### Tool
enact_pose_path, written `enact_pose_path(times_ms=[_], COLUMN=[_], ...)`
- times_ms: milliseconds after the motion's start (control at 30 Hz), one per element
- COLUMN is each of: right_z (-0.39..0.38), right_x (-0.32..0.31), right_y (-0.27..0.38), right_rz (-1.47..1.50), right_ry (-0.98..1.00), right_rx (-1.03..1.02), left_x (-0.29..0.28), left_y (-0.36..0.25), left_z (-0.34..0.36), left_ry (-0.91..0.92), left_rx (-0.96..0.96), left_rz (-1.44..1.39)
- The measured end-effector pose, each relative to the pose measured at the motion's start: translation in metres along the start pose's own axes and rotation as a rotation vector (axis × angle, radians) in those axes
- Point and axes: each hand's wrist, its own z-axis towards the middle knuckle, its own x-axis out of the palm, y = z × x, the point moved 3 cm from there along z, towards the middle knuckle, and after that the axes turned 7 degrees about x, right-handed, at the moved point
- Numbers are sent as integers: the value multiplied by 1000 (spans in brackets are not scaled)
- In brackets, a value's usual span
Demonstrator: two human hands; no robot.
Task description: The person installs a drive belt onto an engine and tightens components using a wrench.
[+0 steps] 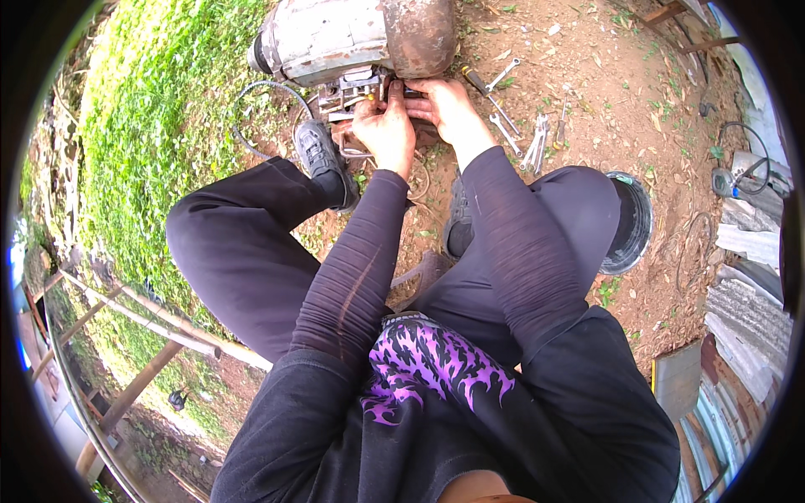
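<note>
A large cylindrical machine (pixel 331 40), grey with a rust-brown end, lies on the ground ahead of me. Against its near side is a cluster of metal brackets and rods (pixel 356 86). My left hand (pixel 387 134) is closed at this cluster, its fingertips beside a small yellow part. My right hand (pixel 449 109) reaches in from the right, fingers bent leftward under the rusty end and nearly meeting the left hand. Whatever small piece the fingertips pinch is hidden by the hands and the machine.
Right of the machine lie a screwdriver (pixel 475 81), several wrenches (pixel 534 147) and another screwdriver (pixel 563 126) on the dirt. A black bucket (pixel 627 226) stands by my right knee. A cable (pixel 243 105) loops at left. Corrugated sheets (pixel 746 327) lie far right; wooden rails (pixel 142 386) stand lower left.
</note>
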Motion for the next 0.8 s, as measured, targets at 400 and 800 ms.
enact_pose_path(times_ms=[400, 800], right_z=[0, -3], right_x=[2, 6], right_y=[1, 5], right_rz=[-11, -19], right_ry=[-2, 20], right_rx=[80, 89], left_x=[-4, 1], left_y=[0, -14], left_z=[0, -1], left_ry=[14, 110], left_rx=[-144, -174], left_rz=[-110, -237])
